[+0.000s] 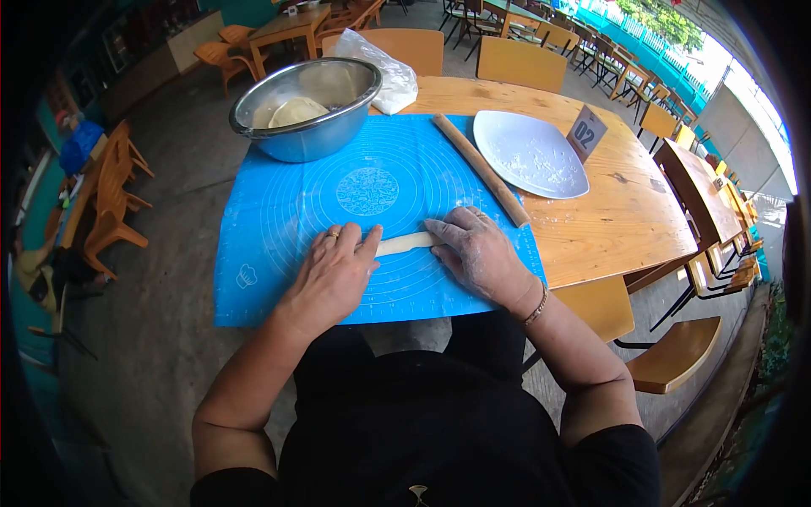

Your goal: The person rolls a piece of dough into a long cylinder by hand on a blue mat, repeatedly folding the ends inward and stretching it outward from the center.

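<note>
Dough strip (407,244): near middle of the blue mat (296,211), lying roughly left to right between the hands. Long and slim, edges a bit uneven, both ends partly hidden by fingers.

Left hand (334,266): palm down at strip's left end, fingers loosely bent and partly spread, fingertips on or against the dough; no closed grip seen. Right hand (477,253): floury, at right end, thumb set apart from the fingers around the dough. Pressing or pinching, can't tell.

Progress, judged from layout: this piece already drawn out to a narrow length, not cut. More dough (296,111) sits as a rounded mass in the metal bowl (312,148), far left on the mat, so that part looks unshaped. No finished pieces visible on mat or plate.

Rolling pin (481,169): slanted on mat's right side, neither hand on it. White plate (514,133): just right of pin, toward the far side, loose flour (553,176) on it. Number card (586,133), "02", upright by plate's right edge. Clear bag (384,84) with white powder: beside bowl, far side. All on the wooden bench (617,220).
</note>
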`<state>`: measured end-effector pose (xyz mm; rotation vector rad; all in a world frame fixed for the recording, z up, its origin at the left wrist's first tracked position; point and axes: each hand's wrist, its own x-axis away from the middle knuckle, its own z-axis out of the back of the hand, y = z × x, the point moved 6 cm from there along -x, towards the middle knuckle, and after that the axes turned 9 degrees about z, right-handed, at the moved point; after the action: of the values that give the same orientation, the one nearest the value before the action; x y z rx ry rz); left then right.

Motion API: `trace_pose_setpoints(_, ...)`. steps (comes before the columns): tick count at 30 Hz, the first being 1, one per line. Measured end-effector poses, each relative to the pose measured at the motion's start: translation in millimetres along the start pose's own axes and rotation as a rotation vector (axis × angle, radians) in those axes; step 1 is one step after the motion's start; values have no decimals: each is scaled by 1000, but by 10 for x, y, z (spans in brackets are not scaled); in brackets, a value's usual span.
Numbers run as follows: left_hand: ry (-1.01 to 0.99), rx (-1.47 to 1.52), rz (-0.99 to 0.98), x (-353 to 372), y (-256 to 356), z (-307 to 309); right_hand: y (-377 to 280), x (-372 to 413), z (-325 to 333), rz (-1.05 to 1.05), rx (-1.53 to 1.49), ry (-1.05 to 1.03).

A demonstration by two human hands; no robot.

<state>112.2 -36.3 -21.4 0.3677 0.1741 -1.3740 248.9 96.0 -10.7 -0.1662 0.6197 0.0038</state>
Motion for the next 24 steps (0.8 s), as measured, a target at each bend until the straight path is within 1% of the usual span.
trace_pose_setpoints(3, -24, -4, 5, -15, -43, -28, 47, 2, -24, -9, -11, -50)
trace_pose_setpoints(6, -28, -16, 2, -12, -69, -24, 98, 22, -42, 10, -16, -33)
trace_pose_setpoints(8, 8, -2, -24, 2, -57, 9, 106, 39, -36, 5, -28, -16)
trace_pose_setpoints(15, 92, 65, -19, 89, -97, -5, 105, 158, -64, -67, -67, 52)
trace_pose_setpoints(18, 120, 98, -2, 125, -86, 16, 80, 172, -52, -105, -99, 73)
trace_pose_setpoints(20, 180, 146, 24, 140, -77, 50, 83, 174, -53, -109, -107, 87)
trace_pose_setpoints(21, 183, 144, 23, 142, -79, 53, 90, 174, -47, -116, -115, 99)
trace_pose_setpoints(23, 188, 261, 75, 158, -142, 62, 81, 170, -30, -115, -114, 115)
trace_pose_setpoints(24, 187, 260, 73, 164, -149, 56, 74, 176, -20, -117, -113, 129)
